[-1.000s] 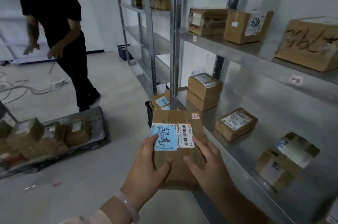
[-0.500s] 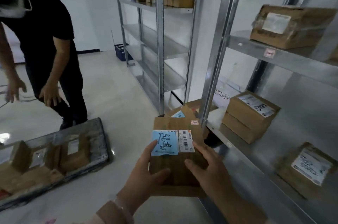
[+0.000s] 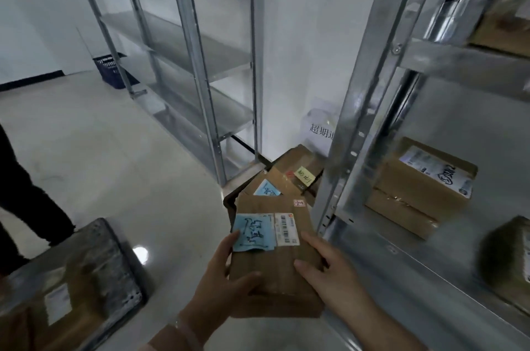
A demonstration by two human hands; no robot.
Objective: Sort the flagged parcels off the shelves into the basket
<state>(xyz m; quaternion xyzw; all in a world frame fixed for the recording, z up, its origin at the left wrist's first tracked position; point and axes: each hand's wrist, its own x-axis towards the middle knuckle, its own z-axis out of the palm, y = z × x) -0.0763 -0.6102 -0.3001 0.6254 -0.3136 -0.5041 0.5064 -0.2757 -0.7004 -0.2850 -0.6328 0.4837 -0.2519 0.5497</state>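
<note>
I hold a flat brown cardboard parcel (image 3: 274,259) with a blue handwritten flag and a barcode label on top. My left hand (image 3: 220,279) grips its left edge, thumb on top near the blue flag. My right hand (image 3: 329,273) holds its right side, fingers spread over the top. Just beyond the parcel a dark basket (image 3: 229,203) stands on the floor between two shelf units. It holds several parcels: one (image 3: 269,188) with a blue flag, another (image 3: 304,167) with a yellow note.
A metal shelf unit (image 3: 358,127) rises at my right with stacked boxes (image 3: 421,187) and another parcel (image 3: 510,259). A second shelf unit (image 3: 198,69) stands ahead. A cart of parcels (image 3: 71,293) sits lower left, a person's legs (image 3: 20,201) at the left, a blue crate (image 3: 110,68) far back.
My view has moved forward and down toward the basket, which now sits just ahead of the held parcel. The other person has slid mostly out of view to the left. Both hands keep their grip.
</note>
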